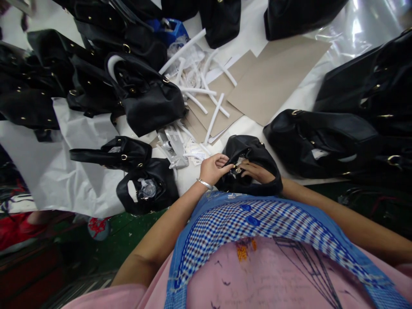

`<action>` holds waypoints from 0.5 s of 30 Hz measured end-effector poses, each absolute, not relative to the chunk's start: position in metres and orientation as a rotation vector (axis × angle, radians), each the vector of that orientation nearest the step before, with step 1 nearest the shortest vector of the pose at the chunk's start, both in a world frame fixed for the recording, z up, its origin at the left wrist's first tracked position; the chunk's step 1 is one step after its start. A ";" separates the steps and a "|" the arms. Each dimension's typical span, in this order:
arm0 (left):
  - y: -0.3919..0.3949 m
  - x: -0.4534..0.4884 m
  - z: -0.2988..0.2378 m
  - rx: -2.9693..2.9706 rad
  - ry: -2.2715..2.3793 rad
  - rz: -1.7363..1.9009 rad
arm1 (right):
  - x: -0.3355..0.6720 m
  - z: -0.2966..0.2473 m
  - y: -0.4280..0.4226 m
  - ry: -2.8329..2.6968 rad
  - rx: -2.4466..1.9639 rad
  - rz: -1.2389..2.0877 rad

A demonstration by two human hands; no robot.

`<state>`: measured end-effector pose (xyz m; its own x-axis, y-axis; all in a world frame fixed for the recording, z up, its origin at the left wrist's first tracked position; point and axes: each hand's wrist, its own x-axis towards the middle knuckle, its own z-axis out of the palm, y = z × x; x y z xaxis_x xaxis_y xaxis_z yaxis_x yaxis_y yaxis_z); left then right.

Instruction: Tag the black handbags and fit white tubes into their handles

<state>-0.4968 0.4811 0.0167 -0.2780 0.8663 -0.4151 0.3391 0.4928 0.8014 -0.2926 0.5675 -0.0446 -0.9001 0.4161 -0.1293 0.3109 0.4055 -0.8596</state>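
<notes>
A black handbag (246,143) sits at the table's near edge, against my apron, its opening turned towards me. My left hand (213,169), with a silver bangle at the wrist, is at the bag's left rim; its fingers are curled and the thumb lies along the edge. My right hand (257,172) passes under a black strap or flap of the bag, fingers bent together at the opening. Between the fingertips shows a small gold-coloured metal fitting (238,170). What lies deeper in the bag is hidden.
Several black handbags (151,98) crowd the left and back; larger ones (322,143) stand at right. White foam tubes (214,118) lie over brown cardboard sheets (277,77). A metal tape dispenser (174,148) is left of my hands. A blue container (172,32) stands behind.
</notes>
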 end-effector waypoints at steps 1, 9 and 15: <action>0.482 -0.497 0.017 0.998 1.820 0.730 | -0.294 -0.047 0.567 -2.533 -0.631 1.525; 0.491 -0.503 0.016 0.928 1.681 0.633 | -0.301 -0.050 0.567 -2.541 -0.602 1.442; 0.492 -0.503 0.019 1.096 1.737 0.582 | -0.308 -0.057 0.561 -2.357 -0.748 1.571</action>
